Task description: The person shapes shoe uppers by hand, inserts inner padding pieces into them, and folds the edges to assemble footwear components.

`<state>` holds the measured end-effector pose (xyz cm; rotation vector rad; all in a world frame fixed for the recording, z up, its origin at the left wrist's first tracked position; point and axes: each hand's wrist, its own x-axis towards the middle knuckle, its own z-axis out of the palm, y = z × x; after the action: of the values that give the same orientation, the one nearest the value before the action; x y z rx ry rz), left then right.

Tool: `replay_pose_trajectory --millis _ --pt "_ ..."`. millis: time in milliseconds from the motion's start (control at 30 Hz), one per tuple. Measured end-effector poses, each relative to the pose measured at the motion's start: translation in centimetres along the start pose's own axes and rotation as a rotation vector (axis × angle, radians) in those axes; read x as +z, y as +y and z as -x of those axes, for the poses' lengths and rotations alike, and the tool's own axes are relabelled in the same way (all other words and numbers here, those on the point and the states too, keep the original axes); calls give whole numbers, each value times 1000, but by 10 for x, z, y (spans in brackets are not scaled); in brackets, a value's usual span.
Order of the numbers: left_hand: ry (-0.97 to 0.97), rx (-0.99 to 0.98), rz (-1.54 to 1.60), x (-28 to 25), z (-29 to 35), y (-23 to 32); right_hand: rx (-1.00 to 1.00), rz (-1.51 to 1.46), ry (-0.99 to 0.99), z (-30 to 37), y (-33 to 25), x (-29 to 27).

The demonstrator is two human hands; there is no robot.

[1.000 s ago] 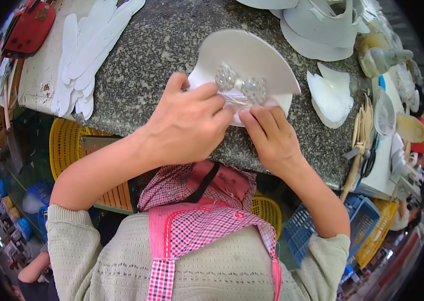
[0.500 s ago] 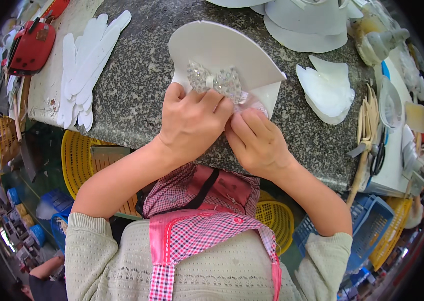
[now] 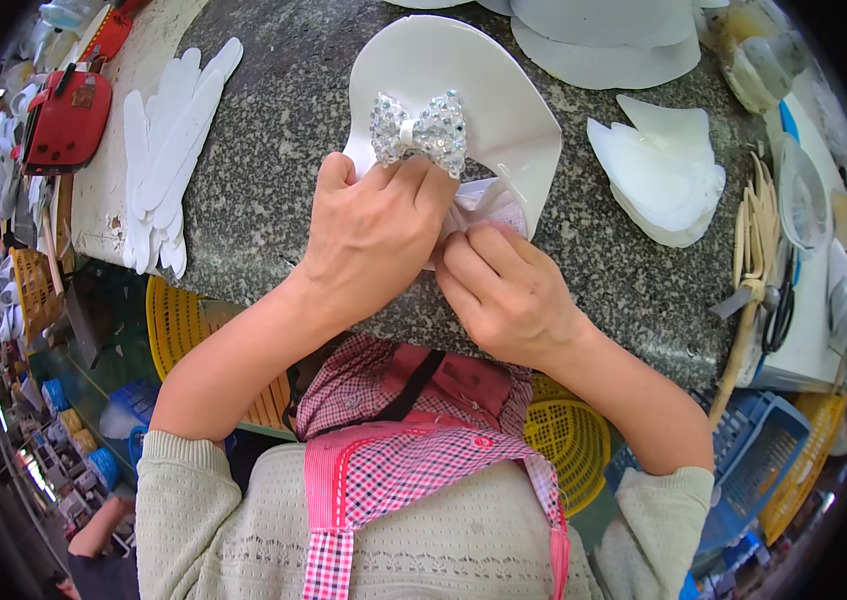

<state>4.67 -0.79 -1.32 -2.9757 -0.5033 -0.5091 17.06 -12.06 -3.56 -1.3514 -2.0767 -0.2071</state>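
Grey speckled stone worktop (image 3: 273,120), filling the upper frame. On it, centre: curved white sheet (image 3: 463,70), fan-shaped, lying flat, near edge under both hands. More white cut pieces stacked at top edge (image 3: 603,40), plus smaller white pile (image 3: 658,175) to the right, well apart from the sheet. Left side of worktop: row of long white strips (image 3: 168,150), fanned. Beyond them, red tool (image 3: 68,120) on a pale board. Yellow baskets (image 3: 178,325) below worktop edge, blue crate (image 3: 753,470) lower right.

Left hand (image 3: 373,240): fingers curled down over the sheet's lower edge, fingertips touching the underside of the bow, pressing it in place. Right hand (image 3: 503,290): pinching crumpled white bit (image 3: 488,205) just beside left hand's fingers, touching sheet edge. Both clenched on material, not released.

Bow (image 3: 420,132): silver, rhinestone-covered, white centre knot, sitting on the sheet just above left fingertips, upright to camera.

Scissors and wooden sticks (image 3: 758,250) far right, untouched.
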Motion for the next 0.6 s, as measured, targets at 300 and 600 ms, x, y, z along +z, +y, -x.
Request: replay_pose_trajectory --millis 300,600 --pt "95 -98 266 -11 7 -14 75 90 -90 -4 -3 0" --pt "-11 -41 77 -13 12 -1 16 201 -76 -1 -5 4"
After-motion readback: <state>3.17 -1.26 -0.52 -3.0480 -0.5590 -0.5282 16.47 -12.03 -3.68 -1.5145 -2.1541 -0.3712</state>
